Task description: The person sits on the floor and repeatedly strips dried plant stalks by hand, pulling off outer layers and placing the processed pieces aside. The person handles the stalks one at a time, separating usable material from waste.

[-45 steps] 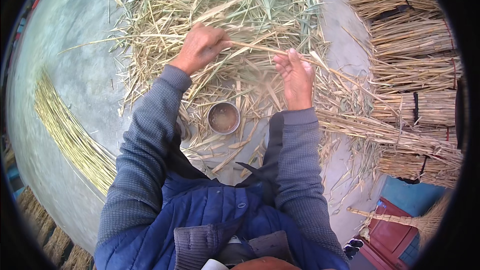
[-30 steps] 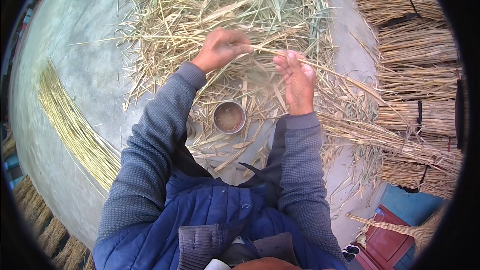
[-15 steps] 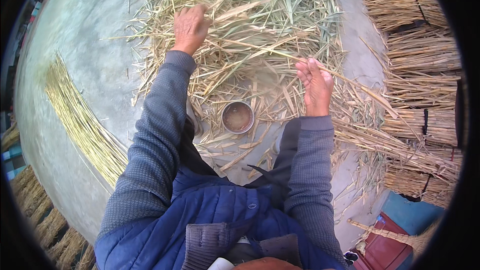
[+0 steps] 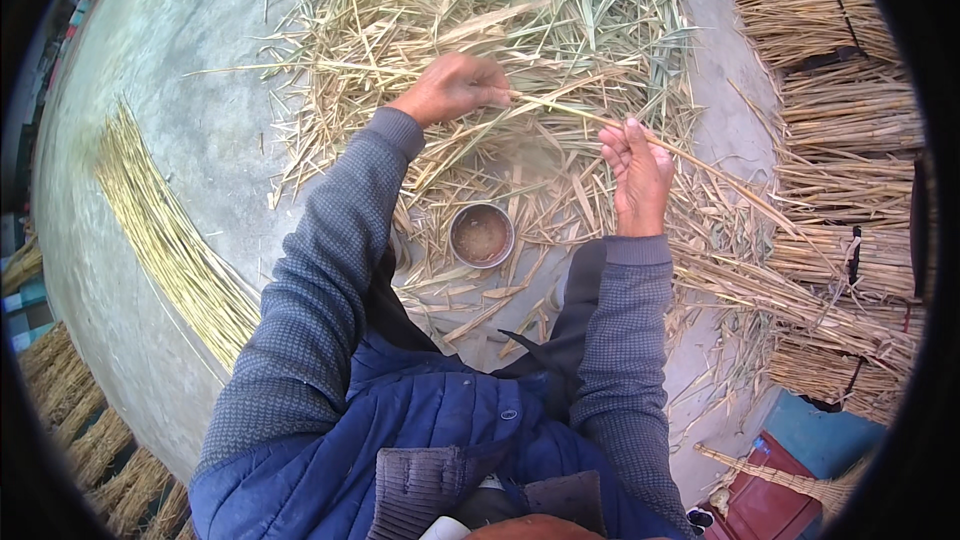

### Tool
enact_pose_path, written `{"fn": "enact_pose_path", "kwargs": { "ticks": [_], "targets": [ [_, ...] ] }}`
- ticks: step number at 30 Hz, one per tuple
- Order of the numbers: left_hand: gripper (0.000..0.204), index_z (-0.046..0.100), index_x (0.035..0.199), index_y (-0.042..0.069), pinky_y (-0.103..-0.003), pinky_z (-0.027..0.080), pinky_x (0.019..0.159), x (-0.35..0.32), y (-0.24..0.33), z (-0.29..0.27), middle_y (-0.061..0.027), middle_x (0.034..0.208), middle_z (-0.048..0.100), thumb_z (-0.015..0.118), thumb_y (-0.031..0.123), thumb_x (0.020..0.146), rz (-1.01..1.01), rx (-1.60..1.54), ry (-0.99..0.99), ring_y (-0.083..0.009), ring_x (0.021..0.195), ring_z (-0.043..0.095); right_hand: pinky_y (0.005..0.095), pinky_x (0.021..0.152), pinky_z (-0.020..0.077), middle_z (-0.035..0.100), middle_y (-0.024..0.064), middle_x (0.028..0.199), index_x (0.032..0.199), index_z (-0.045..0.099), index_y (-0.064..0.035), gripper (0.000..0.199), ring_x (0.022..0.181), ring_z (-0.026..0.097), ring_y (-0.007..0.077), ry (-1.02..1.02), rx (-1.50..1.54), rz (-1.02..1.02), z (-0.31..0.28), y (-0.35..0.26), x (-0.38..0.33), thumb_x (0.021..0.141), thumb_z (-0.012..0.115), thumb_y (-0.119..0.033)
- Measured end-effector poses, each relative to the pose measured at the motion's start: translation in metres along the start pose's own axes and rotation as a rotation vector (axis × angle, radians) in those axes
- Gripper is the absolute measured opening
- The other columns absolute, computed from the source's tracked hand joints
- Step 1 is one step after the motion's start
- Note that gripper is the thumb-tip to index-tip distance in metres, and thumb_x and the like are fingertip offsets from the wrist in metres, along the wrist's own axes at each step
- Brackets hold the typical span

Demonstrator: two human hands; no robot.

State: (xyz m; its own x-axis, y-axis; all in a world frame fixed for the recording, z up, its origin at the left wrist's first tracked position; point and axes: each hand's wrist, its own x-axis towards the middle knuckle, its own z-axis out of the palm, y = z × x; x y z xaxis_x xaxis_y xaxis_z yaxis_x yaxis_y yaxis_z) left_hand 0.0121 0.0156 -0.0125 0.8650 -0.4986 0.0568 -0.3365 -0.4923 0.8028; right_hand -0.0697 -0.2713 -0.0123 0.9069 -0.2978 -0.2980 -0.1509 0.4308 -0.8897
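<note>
A long, thin reed stalk (image 4: 725,175) stretches between my hands, slanting down to the right. My left hand (image 4: 455,90) is closed in a pinch on its upper left part. Thumb and fingers of my right hand (image 4: 638,175) grip the stalk farther along, palm turned up, and its dry end runs on past that hand. Beneath and beyond both hands spreads a heap of stripped dry and greenish leaves (image 4: 580,10). A round metal bowl (image 4: 482,264) with brownish contents stands on the floor between my legs, nearer than the hands.
To the left lies a bunch of thin yellow-green stalks (image 4: 180,240) on the concrete floor (image 4: 130,70). Tied reed bundles (image 4: 850,110) are stacked along the right. Loose unstripped stalks (image 4: 770,290) lie beside my right forearm. A dark red object (image 4: 765,500) sits at the lower right.
My left hand has moved right along the stalk, toward my right hand, and slightly nearer. My right hand has stayed almost in place, still gripping the stalk.
</note>
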Motion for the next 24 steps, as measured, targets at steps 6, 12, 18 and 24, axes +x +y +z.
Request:
{"fn": "enact_pose_path", "kwargs": {
  "ticks": [6, 12, 18, 24],
  "targets": [
    [0.015, 0.074, 0.092, 0.003, -0.023, 0.054, 0.068, 0.000, -0.007, 0.004, -0.0031, 0.083, 0.074, 0.080, 0.015, 0.085, -0.128, -0.281, 0.129, -0.0073, 0.075, 0.066, 0.0247, 0.065, 0.0615, 0.072, 0.0177, 0.096, 0.113, 0.059, 0.0070, 0.029, 0.079, 0.073, 0.0192, -0.042, 0.037, -0.012, 0.003, -0.003, -0.002, 0.095, 0.068, -0.014],
    [0.013, 0.070, 0.092, 0.003, -0.023, 0.056, 0.070, -0.002, -0.012, -0.005, -0.0058, 0.085, 0.073, 0.078, 0.011, 0.086, -0.240, -0.535, 0.281, -0.0095, 0.077, 0.068, 0.0251, 0.064, 0.0599, 0.070, 0.0183, 0.094, 0.111, 0.059, 0.0094, 0.031, 0.078, 0.072, 0.0212, -0.074, 0.081, -0.051, 0.005, -0.001, -0.002, 0.094, 0.070, -0.015],
    [0.012, 0.069, 0.094, 0.008, -0.029, 0.055, 0.068, -0.008, -0.040, -0.036, -0.0043, 0.083, 0.072, 0.076, 0.014, 0.086, -0.227, -0.398, 0.636, -0.0126, 0.074, 0.066, 0.0231, 0.061, 0.0589, 0.070, 0.0160, 0.090, 0.110, 0.060, 0.0085, 0.031, 0.075, 0.072, 0.0180, 0.022, 0.009, -0.045, -0.009, -0.008, 0.000, 0.095, 0.069, -0.017],
    [0.022, 0.071, 0.086, 0.010, -0.040, 0.037, 0.075, -0.014, -0.047, -0.041, -0.0074, 0.082, 0.069, 0.070, 0.031, 0.089, 0.048, 0.912, 0.611, -0.0261, 0.078, 0.059, 0.0219, 0.056, 0.0571, 0.070, 0.0153, 0.084, 0.110, 0.059, 0.0095, 0.035, 0.068, 0.070, 0.0170, 0.144, -0.030, -0.097, -0.004, -0.008, 0.002, 0.093, 0.072, -0.018]
  ]
}}
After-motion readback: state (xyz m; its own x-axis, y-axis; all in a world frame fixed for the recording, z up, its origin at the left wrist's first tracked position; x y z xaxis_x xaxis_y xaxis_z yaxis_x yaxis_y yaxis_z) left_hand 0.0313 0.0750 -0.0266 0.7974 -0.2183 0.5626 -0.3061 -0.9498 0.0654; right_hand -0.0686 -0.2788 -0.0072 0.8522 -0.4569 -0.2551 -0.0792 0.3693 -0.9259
